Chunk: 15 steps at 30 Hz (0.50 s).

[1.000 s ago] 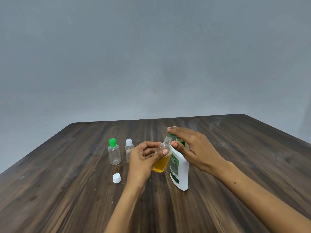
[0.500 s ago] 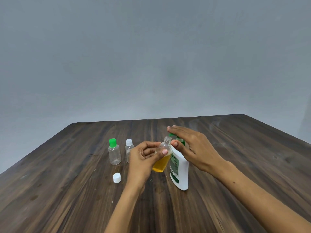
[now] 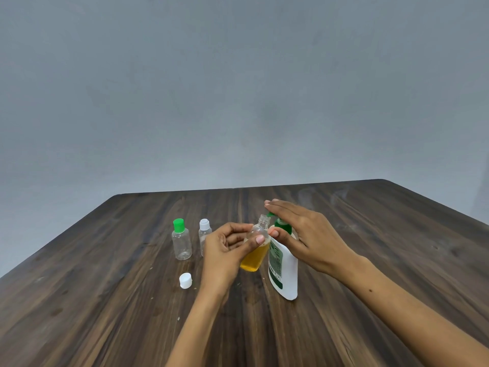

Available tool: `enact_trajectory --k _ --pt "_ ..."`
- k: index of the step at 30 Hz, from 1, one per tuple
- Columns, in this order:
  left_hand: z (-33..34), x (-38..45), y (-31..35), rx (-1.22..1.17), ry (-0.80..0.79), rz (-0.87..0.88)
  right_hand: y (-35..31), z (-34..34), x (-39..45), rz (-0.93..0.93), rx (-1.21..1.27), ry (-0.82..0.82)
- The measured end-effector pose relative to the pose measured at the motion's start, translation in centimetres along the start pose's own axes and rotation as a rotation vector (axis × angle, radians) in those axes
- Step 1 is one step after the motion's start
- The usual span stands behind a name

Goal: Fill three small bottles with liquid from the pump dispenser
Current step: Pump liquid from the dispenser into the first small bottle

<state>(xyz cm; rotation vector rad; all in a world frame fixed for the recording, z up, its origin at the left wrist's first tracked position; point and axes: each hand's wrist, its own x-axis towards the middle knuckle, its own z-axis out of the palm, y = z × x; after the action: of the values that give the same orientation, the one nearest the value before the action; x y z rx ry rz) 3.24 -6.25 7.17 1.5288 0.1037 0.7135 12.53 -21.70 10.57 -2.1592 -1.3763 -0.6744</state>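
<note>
My left hand (image 3: 225,250) grips a small clear bottle (image 3: 255,254), uncapped and partly filled with yellow liquid, tilted with its mouth under the green nozzle of the white pump dispenser (image 3: 284,271). My right hand (image 3: 304,234) lies over the green pump head with straight fingers, thumb against the dispenser's shoulder. To the left stand an empty clear bottle with a green cap (image 3: 181,239) and another with a white cap (image 3: 204,234), partly hidden by my left hand. A loose white cap (image 3: 185,280) lies on the table.
Everything sits on a dark wooden table (image 3: 370,234) with a plain grey wall behind. The far edge runs across the middle of the view and the table's left edge slants down toward me.
The green pump head shows more below my right fingers now, which sit slightly higher. The held bottle and the other items stay where they were.
</note>
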Motion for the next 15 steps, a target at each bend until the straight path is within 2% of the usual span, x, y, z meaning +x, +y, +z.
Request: enact_trajectory --k 15 --pt "0.0 -0.09 -0.29 0.027 0.011 -0.012 0.14 0.16 -0.02 -0.001 -0.019 -0.01"
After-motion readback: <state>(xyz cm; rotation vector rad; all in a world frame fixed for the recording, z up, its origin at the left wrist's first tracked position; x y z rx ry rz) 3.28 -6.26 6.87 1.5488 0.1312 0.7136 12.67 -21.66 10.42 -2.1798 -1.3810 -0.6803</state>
